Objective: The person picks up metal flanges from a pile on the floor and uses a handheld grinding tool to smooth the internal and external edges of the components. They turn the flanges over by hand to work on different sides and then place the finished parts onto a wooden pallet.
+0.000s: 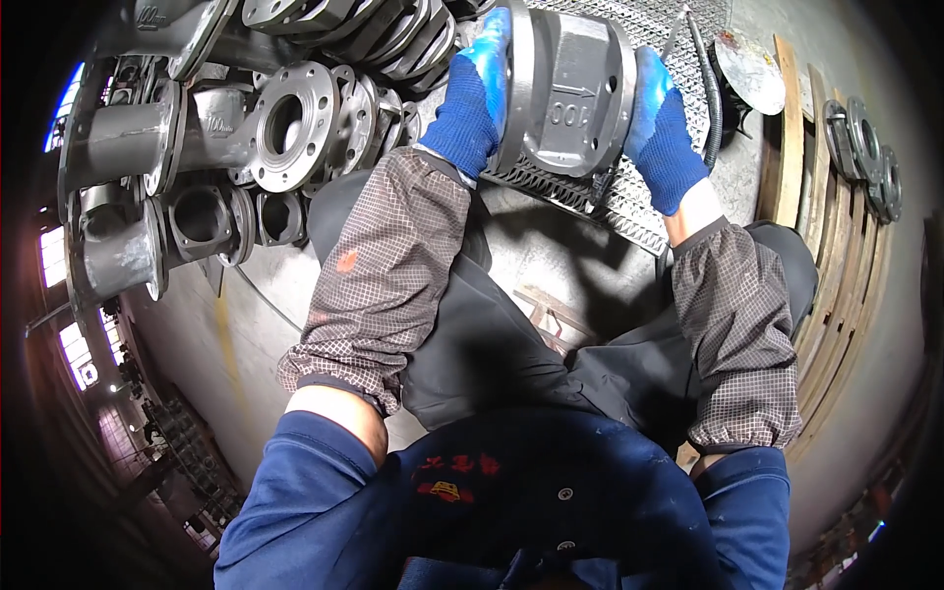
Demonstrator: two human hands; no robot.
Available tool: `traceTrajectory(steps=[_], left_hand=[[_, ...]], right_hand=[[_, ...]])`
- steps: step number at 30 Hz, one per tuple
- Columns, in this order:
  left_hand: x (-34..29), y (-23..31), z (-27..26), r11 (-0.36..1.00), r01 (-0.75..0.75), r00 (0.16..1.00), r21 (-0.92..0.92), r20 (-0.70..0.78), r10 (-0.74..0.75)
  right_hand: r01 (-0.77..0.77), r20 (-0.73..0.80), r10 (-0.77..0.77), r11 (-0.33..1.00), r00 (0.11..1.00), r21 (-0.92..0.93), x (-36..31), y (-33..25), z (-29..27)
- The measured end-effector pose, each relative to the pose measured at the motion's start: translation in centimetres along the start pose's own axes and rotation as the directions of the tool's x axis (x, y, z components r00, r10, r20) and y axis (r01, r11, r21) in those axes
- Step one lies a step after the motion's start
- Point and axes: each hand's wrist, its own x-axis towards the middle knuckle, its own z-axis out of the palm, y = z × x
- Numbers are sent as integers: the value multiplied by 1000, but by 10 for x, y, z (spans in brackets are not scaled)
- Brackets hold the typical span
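Casting (573, 93) of dull grey metal, thick-bodied between two drilled round ends, is clasped between your blue-gloved left hand (474, 103) and right hand (656, 128), at the near edge of the mesh table (637, 208). Raised characters mark its side. Flanged pipes (116, 140) pile at left; rings (865, 141) lie toward the rough wooden pallet's (790, 147) right edge.

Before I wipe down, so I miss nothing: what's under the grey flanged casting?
Metal mesh shows along the near and right sides of the grey flanged casting; what it covers is hidden.
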Motion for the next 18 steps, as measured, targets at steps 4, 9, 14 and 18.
traceTrajectory(steps=[4,9,14,18], left_hand=[[-7,5,-1,996,-50,998,78,-28,53],[0,1,-3,1000,3,998,-13,-64,-3],[12,-3,-2,999,-8,996,-47,-92,4],[32,-10,-15,999,-52,994,-7,-93,51]], right_hand=[[179,-92,-241,884,966,-431,-7,-4,15],[453,4,-591,615,807,-645,-15,8,7],[626,199,-735,365,648,-689,-20,39,-19],[609,318,-625,328,713,-722,-44,46,-33]])
